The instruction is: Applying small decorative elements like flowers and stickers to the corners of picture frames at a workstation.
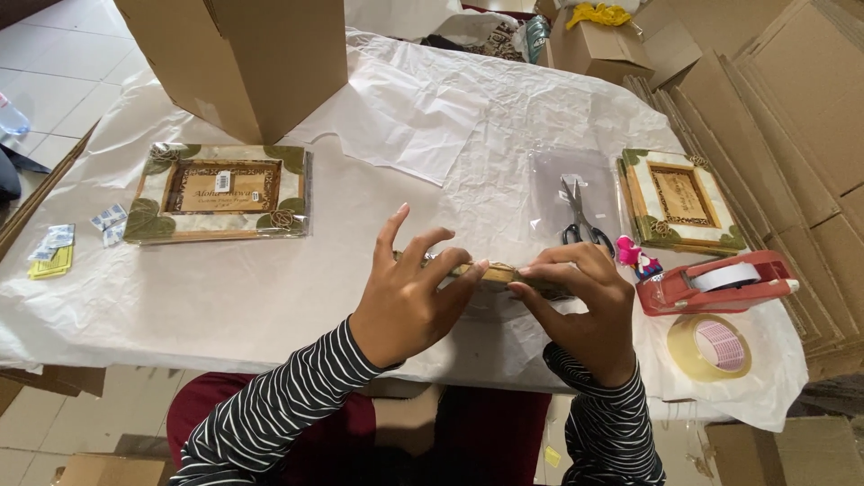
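Observation:
My left hand [409,297] and my right hand [580,306] both grip a flat decorated frame [498,273], held edge-on in clear wrap just above the table's near side. Only its thin top edge shows between my fingertips; the rest is hidden behind my hands. My forearms are in black-and-white striped sleeves.
A wrapped frame [220,192] lies at the left, another stack of frames [679,200] at the right beside scissors [578,219] on a clear bag. A red tape dispenser [715,282] and tape roll [709,347] sit at the right edge. A large cardboard box [238,58] stands behind; flattened cardboard [792,135] lies right.

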